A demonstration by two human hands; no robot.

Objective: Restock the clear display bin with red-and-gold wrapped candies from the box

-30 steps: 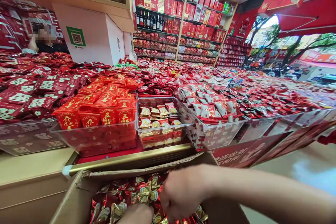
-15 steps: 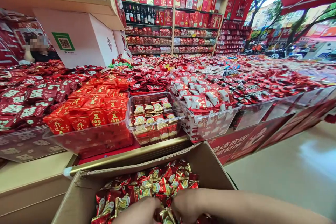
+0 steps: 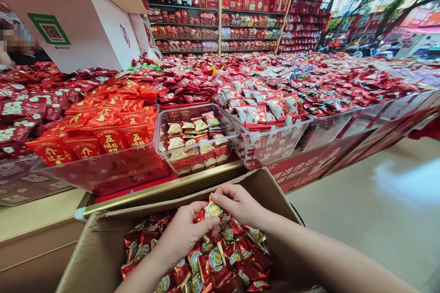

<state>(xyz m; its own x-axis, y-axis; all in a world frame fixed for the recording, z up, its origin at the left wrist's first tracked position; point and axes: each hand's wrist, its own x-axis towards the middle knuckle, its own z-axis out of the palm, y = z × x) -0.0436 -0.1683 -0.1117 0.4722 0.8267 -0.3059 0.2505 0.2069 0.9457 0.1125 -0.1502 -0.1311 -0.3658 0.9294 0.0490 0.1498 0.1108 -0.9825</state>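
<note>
Over an open cardboard box (image 3: 85, 242), my left hand (image 3: 187, 229) and my right hand (image 3: 237, 201) hold a wrapped candy (image 3: 213, 209) between them. Its wrapper is red and gold with a pale round picture. The left thumb and fingers grip its left and lower part, while the right fingers pinch its upper right edge. Beneath the hands lies a loose heap of similar red and gold candies (image 3: 215, 258). Beyond the box's far edge, a clear plastic bin (image 3: 195, 149) holds the same sort of candies stacked in rows.
Left of that bin stands a bin of orange-red packets (image 3: 110, 135); to its right is one with white and red packets (image 3: 264, 114). A gold counter edge (image 3: 165, 187) runs behind the box. A white panel with a QR code (image 3: 53, 32) rises at left, with a person beside it.
Both hands have come up from down among the candies in the box, now with a candy held between them. The view has tilted down slightly.
</note>
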